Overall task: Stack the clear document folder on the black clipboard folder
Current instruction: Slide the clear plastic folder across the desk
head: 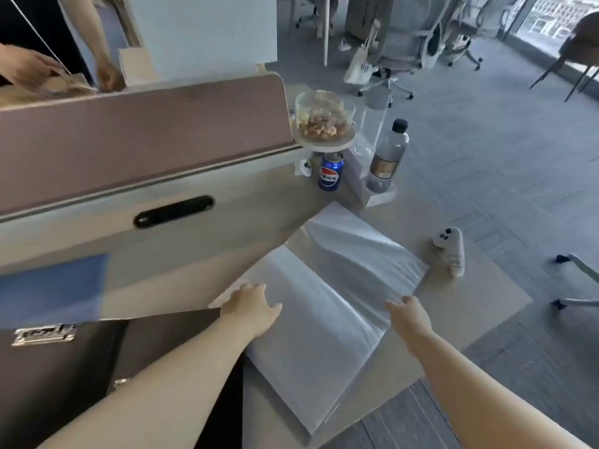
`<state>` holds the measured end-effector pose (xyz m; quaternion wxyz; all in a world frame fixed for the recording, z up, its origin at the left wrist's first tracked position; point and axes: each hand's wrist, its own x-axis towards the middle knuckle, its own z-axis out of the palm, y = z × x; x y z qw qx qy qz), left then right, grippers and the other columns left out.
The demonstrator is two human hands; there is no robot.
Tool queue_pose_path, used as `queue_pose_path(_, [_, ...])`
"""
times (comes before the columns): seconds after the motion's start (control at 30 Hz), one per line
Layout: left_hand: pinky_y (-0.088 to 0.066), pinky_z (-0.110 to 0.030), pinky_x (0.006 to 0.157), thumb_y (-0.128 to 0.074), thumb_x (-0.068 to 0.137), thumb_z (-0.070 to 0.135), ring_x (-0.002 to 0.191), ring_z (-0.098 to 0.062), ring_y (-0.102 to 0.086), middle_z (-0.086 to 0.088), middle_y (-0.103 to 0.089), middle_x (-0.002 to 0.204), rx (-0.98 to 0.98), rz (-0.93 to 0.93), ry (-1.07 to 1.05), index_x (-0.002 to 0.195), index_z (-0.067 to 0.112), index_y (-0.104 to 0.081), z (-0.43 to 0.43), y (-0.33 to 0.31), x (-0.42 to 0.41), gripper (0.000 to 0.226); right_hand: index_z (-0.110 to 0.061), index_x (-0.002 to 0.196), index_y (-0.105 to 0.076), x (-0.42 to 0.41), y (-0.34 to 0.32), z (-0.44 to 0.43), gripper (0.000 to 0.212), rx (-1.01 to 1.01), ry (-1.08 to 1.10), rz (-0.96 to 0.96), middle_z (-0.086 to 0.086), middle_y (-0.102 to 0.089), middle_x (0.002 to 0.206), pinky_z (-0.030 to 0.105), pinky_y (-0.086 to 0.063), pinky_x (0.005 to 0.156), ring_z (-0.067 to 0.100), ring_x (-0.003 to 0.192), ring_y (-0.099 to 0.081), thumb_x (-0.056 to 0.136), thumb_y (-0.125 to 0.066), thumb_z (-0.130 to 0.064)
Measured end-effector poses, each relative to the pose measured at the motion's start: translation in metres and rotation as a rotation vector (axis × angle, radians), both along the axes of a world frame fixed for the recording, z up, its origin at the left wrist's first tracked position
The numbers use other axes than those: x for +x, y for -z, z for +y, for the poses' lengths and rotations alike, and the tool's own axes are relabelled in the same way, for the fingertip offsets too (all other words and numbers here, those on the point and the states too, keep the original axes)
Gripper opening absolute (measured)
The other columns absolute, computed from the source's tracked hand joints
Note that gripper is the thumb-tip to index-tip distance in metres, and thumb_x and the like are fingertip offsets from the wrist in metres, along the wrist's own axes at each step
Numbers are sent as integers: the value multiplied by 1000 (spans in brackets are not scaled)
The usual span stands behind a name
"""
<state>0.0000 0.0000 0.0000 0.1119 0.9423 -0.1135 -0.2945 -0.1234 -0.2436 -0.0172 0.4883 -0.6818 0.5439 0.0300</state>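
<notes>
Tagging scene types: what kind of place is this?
Likely an open-plan office: a light wood desk with a mauve divider panel, grey wheeled office chairs on grey carpet tiles, and a clear document folder under both hands.

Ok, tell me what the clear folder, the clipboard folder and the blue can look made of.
Clear folder: thin glossy plastic, likely; translucent with rippled glare.
Clipboard folder: dark matte board or plastic, unclear; shiny metal clip.
Blue can: printed metal, probably aluminium.
</notes>
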Motion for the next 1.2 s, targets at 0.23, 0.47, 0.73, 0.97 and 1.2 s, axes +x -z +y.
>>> queue_pose_path(0.23, [-18, -54, 115, -35, 82, 70, 148, -36, -3, -11, 4, 162, 138, 53, 19, 152, 37, -5, -32, 40, -20, 82, -9, 114, -52, 5, 31, -23, 41, 282, 338, -172, 2, -43, 72, 27, -29, 51, 15, 55, -34, 84, -64, -34])
queue_pose_path(0.47, [-10, -56, 118, -37, 84, 67, 149, -32, 11, -11, 15, 162, 109, 83, -2, 152, 39, 1, -22, 70, -18, 82, -12, 90, -65, 10, 29, -31, 2, 468, 267, -406, 6, -66, 88, 37, -51, 82, 23, 78, -59, 88, -64, -12])
queue_pose_path(0.73, [-23, -45, 117, -44, 94, 44, 147, -23, -22, -3, -19, 161, -303, 100, -138, 151, 24, -24, -34, 58, 22, 63, -11, 101, -75, 5, 10, -26, 23, -399, -201, -528, -2, -73, 86, 23, -44, 69, 2, 77, -59, 89, -59, -22])
queue_pose_path(0.97, [-49, -42, 91, -31, 96, 54, 107, -31, -63, -11, -63, 124, -949, 540, -905, 132, 21, -50, -23, 22, 18, 52, -19, 133, -60, -17, 27, 5, 54, -653, -871, -232, 5, -56, 141, 34, -46, 99, 24, 125, -56, 83, -51, 0])
queue_pose_path(1.2, [-45, -43, 97, -30, 100, 37, 99, -23, -61, -9, -63, 121, -882, 367, -1053, 135, 15, -48, 16, 27, 8, 44, -25, 154, -16, -16, 28, 34, 81, -602, -1136, 225, 3, -6, 164, 32, 2, 120, 19, 151, -6, 81, -39, -1])
